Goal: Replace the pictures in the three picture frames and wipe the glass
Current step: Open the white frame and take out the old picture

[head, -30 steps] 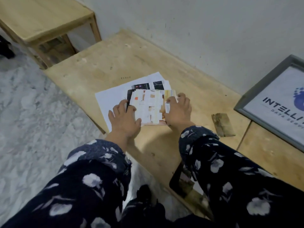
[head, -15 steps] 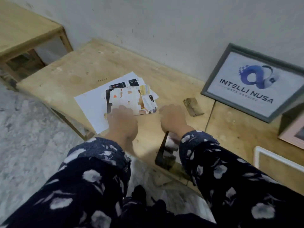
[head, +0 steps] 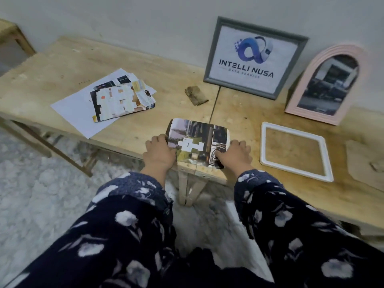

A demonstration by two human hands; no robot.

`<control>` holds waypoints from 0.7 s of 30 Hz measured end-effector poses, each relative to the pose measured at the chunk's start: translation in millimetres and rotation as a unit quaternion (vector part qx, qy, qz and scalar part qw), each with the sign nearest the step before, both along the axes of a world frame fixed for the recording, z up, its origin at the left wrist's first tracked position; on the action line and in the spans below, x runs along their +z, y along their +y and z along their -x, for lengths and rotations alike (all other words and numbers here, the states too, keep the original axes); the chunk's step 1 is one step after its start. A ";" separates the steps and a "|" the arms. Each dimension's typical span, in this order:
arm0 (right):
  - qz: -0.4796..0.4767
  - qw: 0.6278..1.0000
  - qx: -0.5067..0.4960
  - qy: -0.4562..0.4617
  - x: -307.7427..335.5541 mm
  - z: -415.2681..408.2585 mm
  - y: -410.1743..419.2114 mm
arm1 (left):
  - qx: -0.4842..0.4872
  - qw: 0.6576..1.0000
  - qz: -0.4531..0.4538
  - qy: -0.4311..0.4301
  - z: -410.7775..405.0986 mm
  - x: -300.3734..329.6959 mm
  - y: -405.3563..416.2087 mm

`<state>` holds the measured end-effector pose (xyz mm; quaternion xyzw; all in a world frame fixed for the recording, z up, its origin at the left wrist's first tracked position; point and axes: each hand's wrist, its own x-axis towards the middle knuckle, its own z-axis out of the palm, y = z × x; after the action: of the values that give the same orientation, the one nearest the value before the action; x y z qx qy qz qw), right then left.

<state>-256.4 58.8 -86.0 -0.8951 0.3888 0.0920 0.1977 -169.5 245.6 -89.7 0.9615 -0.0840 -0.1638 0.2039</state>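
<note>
A printed picture sheet (head: 197, 140) lies at the table's front edge. My left hand (head: 159, 153) grips its left edge and my right hand (head: 233, 155) grips its right edge. To the left, a pile of loose pictures (head: 120, 100) sits on a white paper (head: 72, 109). A grey frame (head: 254, 57) with an "Intelli Nusa" logo leans on the wall. A pink arched frame (head: 326, 84) stands beside it. An empty white frame (head: 295, 150) lies flat on the table at the right.
A small brown folded cloth (head: 196, 95) lies between the pile and the grey frame. A brown backing board (head: 365, 163) lies at the far right. The wooden table (head: 52, 80) meets the wall behind; marble floor (head: 31, 194) is below on the left.
My hands left the pile of pictures and moved right. They now hold one picture sheet on the table's front edge. The view swung right, showing the pink and white frames.
</note>
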 end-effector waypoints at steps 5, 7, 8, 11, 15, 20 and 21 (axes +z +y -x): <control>-0.086 0.992 -0.081 -0.043 -5.9 5.8 7.9 | 0.053 0.996 0.055 0.038 2.5 -3.6 -1.4; -0.115 0.982 -0.120 -0.095 -6.6 7.4 6.9 | 0.062 0.993 0.087 0.042 -3.0 -7.2 0.1; -0.121 0.978 -0.121 -0.121 -7.6 8.7 7.4 | 0.060 0.992 0.105 0.035 -4.9 -8.3 1.0; -0.139 0.967 -0.111 -0.185 -7.4 9.8 11.2 | 0.054 0.990 0.126 -0.010 -6.6 -3.8 -0.4; -0.154 0.942 -0.141 -0.263 5.4 11.5 -0.3 | 0.011 0.987 0.138 -0.079 -10.3 10.9 -18.0; -0.116 0.929 -0.173 -0.307 22.4 29.8 -45.2 | -0.076 0.980 0.155 -0.094 -4.6 23.3 -64.5; -0.107 0.928 -0.178 -0.310 24.9 35.5 -55.9 | -0.092 0.978 0.159 -0.094 0.1 24.9 -74.8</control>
<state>-291.9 2.8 -61.1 -0.7689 0.4489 -0.1858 0.4157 -169.7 170.8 -64.9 0.9159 -0.2163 -0.0755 0.3297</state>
